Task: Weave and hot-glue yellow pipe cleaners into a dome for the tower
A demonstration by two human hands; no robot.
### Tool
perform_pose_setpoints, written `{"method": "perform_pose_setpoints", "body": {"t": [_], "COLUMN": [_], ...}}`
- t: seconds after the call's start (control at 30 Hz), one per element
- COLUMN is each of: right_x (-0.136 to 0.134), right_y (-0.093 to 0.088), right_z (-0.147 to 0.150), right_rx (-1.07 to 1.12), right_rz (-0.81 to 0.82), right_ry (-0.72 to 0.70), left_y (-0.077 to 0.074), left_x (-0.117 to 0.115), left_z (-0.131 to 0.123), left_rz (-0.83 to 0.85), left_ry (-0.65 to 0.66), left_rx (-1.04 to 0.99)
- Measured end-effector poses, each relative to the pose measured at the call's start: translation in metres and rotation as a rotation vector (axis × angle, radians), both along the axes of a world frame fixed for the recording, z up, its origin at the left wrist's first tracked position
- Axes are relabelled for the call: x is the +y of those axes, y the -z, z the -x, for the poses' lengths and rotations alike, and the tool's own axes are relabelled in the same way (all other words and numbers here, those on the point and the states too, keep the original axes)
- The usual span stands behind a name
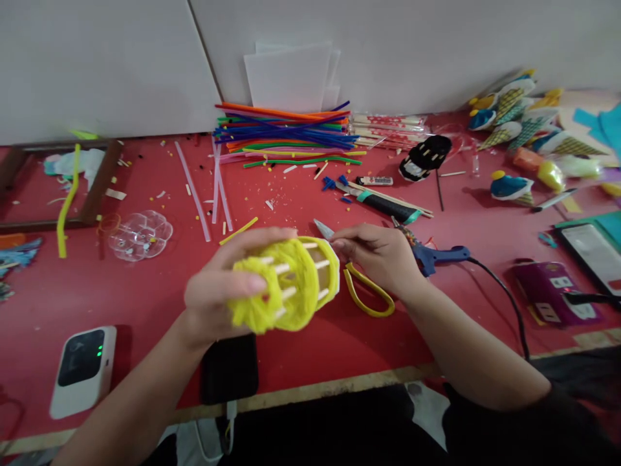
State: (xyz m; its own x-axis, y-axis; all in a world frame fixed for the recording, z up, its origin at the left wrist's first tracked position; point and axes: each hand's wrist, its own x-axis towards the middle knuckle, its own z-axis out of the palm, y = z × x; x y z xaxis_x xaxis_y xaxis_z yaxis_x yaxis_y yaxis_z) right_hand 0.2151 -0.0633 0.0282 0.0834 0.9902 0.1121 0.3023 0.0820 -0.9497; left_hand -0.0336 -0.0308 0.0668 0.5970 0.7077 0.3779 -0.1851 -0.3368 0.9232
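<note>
Left grip snug around the fuzzy yellow model

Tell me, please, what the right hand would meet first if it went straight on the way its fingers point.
Probably the yellow frame in the left hand, at its white rim; the right hand looks close, but depth is unclear.

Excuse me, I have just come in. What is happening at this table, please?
A person's left hand holds a yellow craft piece with pale sticks between its bands, raised above the red table. The right hand is at the piece's white-edged end; whether it holds anything is unclear. A yellow strip curves below that hand, and a blue corded tool lies to the right.
</note>
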Motion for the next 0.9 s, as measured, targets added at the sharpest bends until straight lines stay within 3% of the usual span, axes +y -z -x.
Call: {"method": "perform_pose_setpoints", "body": {"t": [0.03, 0.07, 0.13, 0.23, 0.33, 0.47, 0.53, 0.63, 0.7, 0.77, 0.83, 0.9], "right_x": [0.0, 0.0, -0.001, -0.004, -0.009, -0.013, -0.009, 0.004, 0.016, 0.029, 0.041, 0.051], "right_y": [0.0, 0.0, -0.001, -0.005, -0.009, -0.009, -0.007, -0.006, -0.009, -0.013, -0.016, -0.016], "right_z": [0.0, 0.0, 0.0, 0.001, 0.003, 0.009, 0.007, -0.008, -0.023, -0.037, -0.045, -0.046], "right_rx": [0.09, 0.196, 0.421, 0.636, 0.627, 0.461, 0.398, 0.238, 0.03, -0.302, -0.656, -0.864], "right_rz": [0.029, 0.059, 0.117, 0.213, 0.247, 0.206, 0.188, 0.104, 0.019, 0.039, 0.125, 0.194], "right_ry": [-0.021, -0.056, -0.152, -0.282, -0.379, -0.401, -0.303, -0.034, 0.126, 0.185, 0.161, 0.107], "left_y": [-0.008, -0.015, -0.023, -0.023, -0.016, -0.008, -0.006, -0.003, 0.001, 0.009, 0.021, 0.036], "left_x": [-0.006, -0.012, -0.021, -0.027, -0.03, -0.037, -0.039, -0.036, -0.028, -0.017, -0.005, 0.006], "left_z": [0.0, 0.001, 0.0, -0.002, -0.001, 0.001, -0.001, -0.003, -0.001, 0.003, 0.008, 0.012], "left_rz": [0.021, -0.026, -0.29, -0.679, -0.871, -0.903, -0.883, -0.868, -0.861, -0.79, -0.649, -0.621], "left_ry": [0.069, 0.049, 0.006, 0.016, 0.042, 0.019, 0.01, -0.029, -0.062, -0.115, -0.212, -0.253], "left_rx": [0.071, 0.127, 0.218, 0.286, 0.364, 0.415, 0.407, 0.374, 0.373, 0.425, 0.456, 0.263]}}
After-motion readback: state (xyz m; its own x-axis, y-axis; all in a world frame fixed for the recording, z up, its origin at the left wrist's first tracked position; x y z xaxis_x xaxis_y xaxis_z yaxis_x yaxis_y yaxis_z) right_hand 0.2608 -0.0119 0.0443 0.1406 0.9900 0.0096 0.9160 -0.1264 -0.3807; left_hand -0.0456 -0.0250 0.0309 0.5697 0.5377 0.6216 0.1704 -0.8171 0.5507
